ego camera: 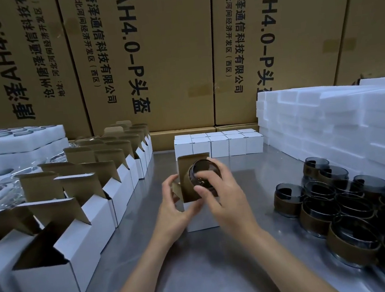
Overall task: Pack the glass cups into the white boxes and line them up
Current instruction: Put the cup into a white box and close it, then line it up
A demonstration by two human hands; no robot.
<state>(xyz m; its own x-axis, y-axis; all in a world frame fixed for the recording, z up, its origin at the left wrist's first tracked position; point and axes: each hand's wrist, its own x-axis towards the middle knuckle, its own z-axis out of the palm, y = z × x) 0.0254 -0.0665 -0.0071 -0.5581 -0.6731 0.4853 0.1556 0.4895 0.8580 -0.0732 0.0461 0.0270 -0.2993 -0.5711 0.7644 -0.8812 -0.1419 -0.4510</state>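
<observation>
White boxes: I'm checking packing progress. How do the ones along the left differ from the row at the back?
The left white boxes stand open, brown lid flaps raised, in rows running away from the camera. The back white boxes are closed, flaps tucked, lined up side by side across the table. Both look like the same white carton.

Grey metal table (pixel 201 277). Open white boxes (pixel 102 204) in rows at 9 o'clock. Closed white boxes (pixel 219 145) lined up at 12. Foam stacks (pixel 327 120) at 2, glass cups (pixel 337 206) at 3.
</observation>
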